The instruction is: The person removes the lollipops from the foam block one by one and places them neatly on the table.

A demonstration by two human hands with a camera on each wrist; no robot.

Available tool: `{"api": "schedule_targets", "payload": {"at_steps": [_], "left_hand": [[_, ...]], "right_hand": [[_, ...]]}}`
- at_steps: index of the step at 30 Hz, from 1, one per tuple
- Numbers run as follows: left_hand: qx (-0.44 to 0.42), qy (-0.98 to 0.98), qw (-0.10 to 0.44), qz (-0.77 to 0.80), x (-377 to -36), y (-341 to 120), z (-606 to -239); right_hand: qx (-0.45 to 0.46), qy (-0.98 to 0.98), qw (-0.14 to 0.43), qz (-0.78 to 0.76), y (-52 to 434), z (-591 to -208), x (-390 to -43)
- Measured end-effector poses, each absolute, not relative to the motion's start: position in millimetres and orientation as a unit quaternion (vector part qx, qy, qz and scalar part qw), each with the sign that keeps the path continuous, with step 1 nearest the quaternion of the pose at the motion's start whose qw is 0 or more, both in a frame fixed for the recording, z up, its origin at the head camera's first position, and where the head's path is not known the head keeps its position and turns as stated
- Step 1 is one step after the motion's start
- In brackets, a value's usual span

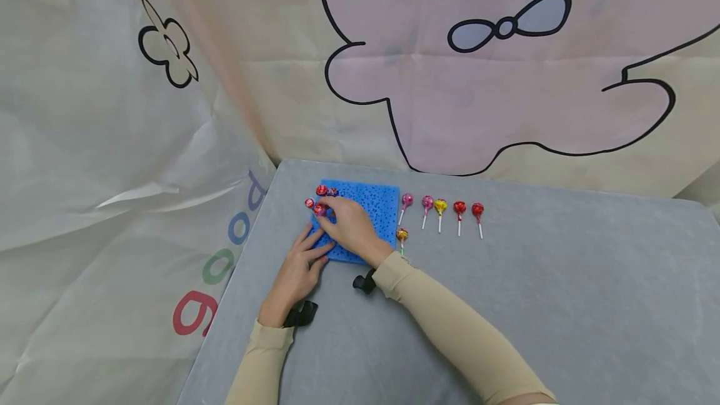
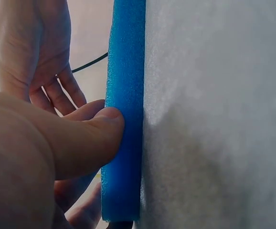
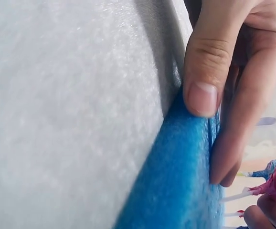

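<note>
A blue foam block (image 1: 374, 214) lies on the table's left part. My right hand (image 1: 350, 227) reaches over it and pinches a lollipop in a red-pink wrapper (image 1: 319, 210) near its left edge. In the right wrist view, that lollipop's (image 3: 271, 186) white stick points at the foam's top. Beside it, several wrapped lollipops stand in the foam, a red one (image 1: 322, 190) among them. At the near left corner rests my left hand (image 1: 297, 274), its fingers extended on the foam. The left wrist view shows its thumb (image 2: 102, 136) pressing the foam's side.
Right of the foam, several lollipops lie in a row on the grey table (image 1: 534, 280), including a yellow one (image 1: 440, 205) and a red one (image 1: 477, 209). An orange-yellow lollipop (image 1: 402, 234) lies close to the foam's right edge. A printed cloth (image 1: 506, 105) hangs behind.
</note>
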State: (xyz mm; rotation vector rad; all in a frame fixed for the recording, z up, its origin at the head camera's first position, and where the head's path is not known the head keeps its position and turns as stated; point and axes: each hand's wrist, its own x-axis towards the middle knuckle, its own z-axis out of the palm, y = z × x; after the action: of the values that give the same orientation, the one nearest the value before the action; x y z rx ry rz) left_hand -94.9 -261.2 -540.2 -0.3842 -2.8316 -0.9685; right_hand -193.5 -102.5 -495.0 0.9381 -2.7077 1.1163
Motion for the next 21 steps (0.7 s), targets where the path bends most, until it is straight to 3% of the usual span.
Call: {"api": "schedule_targets", "payload": {"at_steps": [21], "left_hand": [[-0.135, -0.936, 0.071, -0.316, -93.7, -261.3, -538.1]], "right_hand": [[0.311, -0.848, 0.043, 0.428, -103.2, -484.9, -191.6]]}}
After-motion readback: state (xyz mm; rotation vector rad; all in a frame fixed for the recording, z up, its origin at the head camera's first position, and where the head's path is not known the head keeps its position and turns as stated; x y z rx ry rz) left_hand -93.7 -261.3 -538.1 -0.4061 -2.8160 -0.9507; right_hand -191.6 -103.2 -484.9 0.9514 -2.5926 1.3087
